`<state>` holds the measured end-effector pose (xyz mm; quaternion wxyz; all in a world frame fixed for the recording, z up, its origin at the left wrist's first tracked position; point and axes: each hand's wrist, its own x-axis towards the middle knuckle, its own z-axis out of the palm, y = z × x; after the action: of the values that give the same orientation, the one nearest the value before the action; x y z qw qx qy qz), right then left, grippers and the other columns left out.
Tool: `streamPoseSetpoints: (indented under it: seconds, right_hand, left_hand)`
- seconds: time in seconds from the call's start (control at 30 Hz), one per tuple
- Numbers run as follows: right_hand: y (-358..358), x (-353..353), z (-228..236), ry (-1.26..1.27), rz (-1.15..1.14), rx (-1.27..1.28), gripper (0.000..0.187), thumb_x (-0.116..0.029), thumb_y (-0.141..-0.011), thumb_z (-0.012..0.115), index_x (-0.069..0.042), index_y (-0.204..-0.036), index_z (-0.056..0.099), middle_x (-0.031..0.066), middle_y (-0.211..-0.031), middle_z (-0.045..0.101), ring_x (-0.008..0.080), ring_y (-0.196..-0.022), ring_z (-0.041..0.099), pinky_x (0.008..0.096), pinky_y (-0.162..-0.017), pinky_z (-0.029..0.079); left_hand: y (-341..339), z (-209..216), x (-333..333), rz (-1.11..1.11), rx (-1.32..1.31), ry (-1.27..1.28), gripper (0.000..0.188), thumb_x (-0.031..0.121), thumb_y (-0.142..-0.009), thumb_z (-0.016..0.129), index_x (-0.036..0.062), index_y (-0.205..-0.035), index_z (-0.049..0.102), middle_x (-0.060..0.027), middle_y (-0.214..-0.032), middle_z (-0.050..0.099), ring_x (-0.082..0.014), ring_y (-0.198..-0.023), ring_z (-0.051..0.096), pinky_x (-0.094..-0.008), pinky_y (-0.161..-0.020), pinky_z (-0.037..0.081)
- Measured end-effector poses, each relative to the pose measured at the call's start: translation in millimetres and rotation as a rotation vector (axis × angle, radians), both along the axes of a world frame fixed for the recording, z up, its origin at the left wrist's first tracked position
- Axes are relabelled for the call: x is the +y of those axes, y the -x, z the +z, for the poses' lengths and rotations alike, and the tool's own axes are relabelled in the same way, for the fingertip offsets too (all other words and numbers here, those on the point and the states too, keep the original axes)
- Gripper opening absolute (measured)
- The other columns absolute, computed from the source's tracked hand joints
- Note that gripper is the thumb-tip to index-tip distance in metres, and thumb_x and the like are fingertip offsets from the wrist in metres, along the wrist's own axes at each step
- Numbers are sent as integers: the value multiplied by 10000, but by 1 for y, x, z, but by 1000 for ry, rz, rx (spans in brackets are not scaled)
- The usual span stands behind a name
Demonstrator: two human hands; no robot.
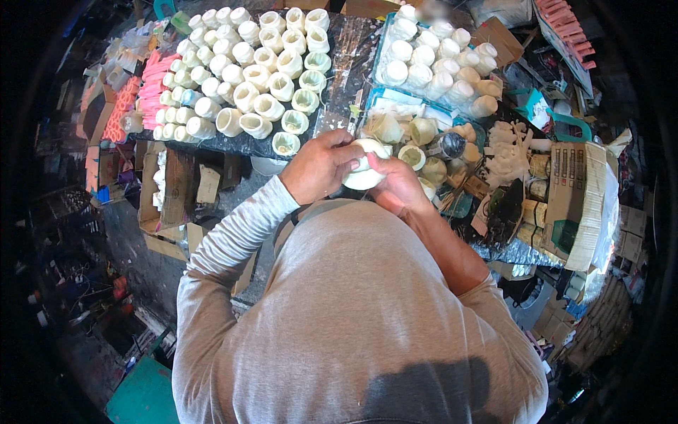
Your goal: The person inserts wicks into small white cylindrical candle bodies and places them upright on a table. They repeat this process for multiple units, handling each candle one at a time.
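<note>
In front of my chest I hold a cream-white rounded piece (pixel 364 179) between both hands; it looks like one of the wax-like cups nearby, though fingers cover part of it. My left hand (pixel 319 167) grips it from the left, thumb and fingers closed near its top. From the right, my right hand (pixel 401 182) pinches its edge with the thumb on the near face. Just beyond my left hand stands a pale greenish cup (pixel 286 144) at the table's near edge. Several similar open cups (pixel 412 157) lie close beyond my right hand.
Rows of white cups (pixel 267 107) fill the dark table at the left, beside pink sticks (pixel 153 88). A blue tray (pixel 378 71) holds wrapped white cups (pixel 424 56). At the right are white branching pieces (pixel 508 154) and a cardboard box (pixel 575 191). Another carton (pixel 173 187) stands below the table.
</note>
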<state>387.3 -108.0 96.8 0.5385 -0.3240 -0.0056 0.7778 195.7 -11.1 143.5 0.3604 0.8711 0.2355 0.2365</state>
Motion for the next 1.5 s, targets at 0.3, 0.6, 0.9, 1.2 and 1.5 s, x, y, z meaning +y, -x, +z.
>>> streamPoseSetpoints:
  seconds: [0.3, 0.6, 0.9, 1.2, 1.5]
  right_hand:
    - [1, -1, 1, 67, 49, -130, 363, -181, -1051, 687, 51, -1325, 635, 142, -1217, 714, 273, -1123, 704, 450, -1006, 551]
    - [4, 2, 7, 94, 42, -158, 344, -181, -1037, 726, 65, -1269, 660, 128, -1186, 716, 227, -1067, 701, 401, -948, 558]
    - [1, 2, 11, 132, 33, -262, 359, -177, -1026, 739, 73, -1268, 654, 122, -1178, 713, 221, -1057, 699, 405, -931, 560]
    - [0, 4, 21, 23, 40, -274, 408, -167, -1012, 738, 74, -1327, 640, 125, -1207, 725, 210, -1076, 700, 369, -952, 546]
    - [-7, 2, 23, 44, 85, -297, 402, -140, -1027, 712, 81, -1350, 620, 137, -1217, 729, 235, -1074, 722, 400, -960, 569]
  left_hand:
    - [-1, -1, 3, -98, 84, 45, 155, -19, -885, 718, -6, -1039, 713, -155, -967, 616, -362, -864, 656, -444, -760, 556]
    - [-3, 4, 10, -148, 137, 28, 124, 22, -895, 710, -21, -1011, 698, -159, -900, 592, -368, -849, 642, -468, -758, 543]
    - [-12, -5, 7, -106, 155, -31, 136, 8, -856, 706, -26, -985, 677, -176, -936, 596, -378, -884, 647, -467, -769, 556]
    - [-8, -2, -2, -39, 72, -200, 325, -56, -802, 705, -67, -1077, 530, -258, -1071, 580, -429, -987, 626, -471, -873, 557]
    - [-4, -6, -3, 25, -23, -27, 271, -70, -881, 684, -39, -1113, 548, -240, -1116, 628, -417, -985, 669, -466, -854, 560]
